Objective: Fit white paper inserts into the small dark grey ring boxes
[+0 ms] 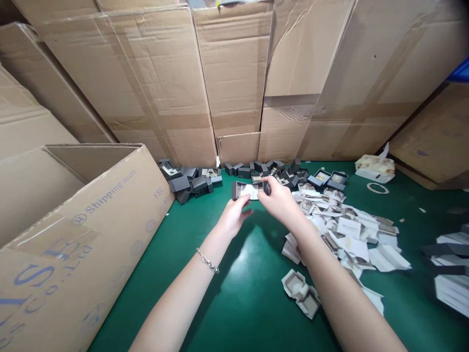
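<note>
Bare forearms [179, 298] lead to left hand [233, 217] and right hand [277, 198], fingers [271, 183] grasping one dark-grey, rectangular, stiff-looking box [235, 190]; slackness could drop it.

At the centre of the frame, your left hand [233, 216] and right hand [279, 201] hold a dark box [235, 190] with white inside, over the green surface [242, 313]. Pale paper pieces [350, 230] lie heaped right of centre; a large carton [110, 230] fills the lower left.

A: You wear a silver-coloured bracelet [207, 261] of rounded chain links on your left wrist [219, 240].
B: Yes, and your forearms [181, 303] are bare, as are your left hand [233, 215] and your right hand [277, 198].
</note>
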The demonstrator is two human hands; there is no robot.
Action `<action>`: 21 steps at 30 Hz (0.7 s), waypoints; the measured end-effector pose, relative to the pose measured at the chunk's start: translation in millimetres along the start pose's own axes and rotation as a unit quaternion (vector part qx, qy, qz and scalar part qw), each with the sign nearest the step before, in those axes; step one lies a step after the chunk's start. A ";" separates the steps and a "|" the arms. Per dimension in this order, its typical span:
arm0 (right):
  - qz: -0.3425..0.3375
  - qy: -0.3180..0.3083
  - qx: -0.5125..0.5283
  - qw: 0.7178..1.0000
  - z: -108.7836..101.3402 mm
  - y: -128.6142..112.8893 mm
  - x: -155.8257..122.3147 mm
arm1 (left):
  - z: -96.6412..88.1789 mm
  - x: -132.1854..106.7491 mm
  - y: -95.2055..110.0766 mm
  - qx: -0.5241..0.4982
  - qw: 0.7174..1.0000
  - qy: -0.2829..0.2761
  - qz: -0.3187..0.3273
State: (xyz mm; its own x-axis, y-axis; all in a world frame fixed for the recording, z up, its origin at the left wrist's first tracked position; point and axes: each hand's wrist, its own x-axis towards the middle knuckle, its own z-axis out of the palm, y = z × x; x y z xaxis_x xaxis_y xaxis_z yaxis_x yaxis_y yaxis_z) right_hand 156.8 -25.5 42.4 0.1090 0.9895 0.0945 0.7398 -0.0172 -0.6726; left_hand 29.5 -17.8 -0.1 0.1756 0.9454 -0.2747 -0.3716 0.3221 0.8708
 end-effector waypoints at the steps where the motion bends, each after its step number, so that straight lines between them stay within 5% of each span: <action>1: 0.005 0.014 -0.021 1.000 -3.3 2.8 2.2 | -0.5 -1.8 1.4 0.041 0.998 -0.037 -0.016; 4: -0.019 0.026 -0.077 0.997 -13.2 11.5 7.8 | -4.7 -4.2 4.5 0.180 0.974 -0.121 -0.072; 7: -0.084 0.006 -0.107 0.991 -18.4 18.9 11.1 | -10.7 -0.4 5.2 0.279 0.953 -0.082 -0.086; 11: -0.145 -0.016 -0.156 0.977 -14.8 22.2 12.9 | -15.4 6.1 5.3 0.224 0.971 -0.044 -0.065; 16: -0.196 -0.033 -0.135 0.971 -5.9 14.7 8.8 | -15.4 7.1 2.1 0.247 0.957 -0.144 -0.036; 21: -0.251 -0.037 -0.121 0.960 0.0 6.7 2.5 | -16.9 8.9 -1.8 0.291 0.947 -0.134 -0.040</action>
State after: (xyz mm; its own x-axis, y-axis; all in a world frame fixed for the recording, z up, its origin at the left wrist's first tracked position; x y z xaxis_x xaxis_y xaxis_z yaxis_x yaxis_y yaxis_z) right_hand 162.1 -23.1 38.1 -0.3417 0.8895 0.3034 0.8209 0.4397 -0.3644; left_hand 16.3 -9.1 -11.0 0.4353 0.8476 -0.3036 0.2039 0.2357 0.9502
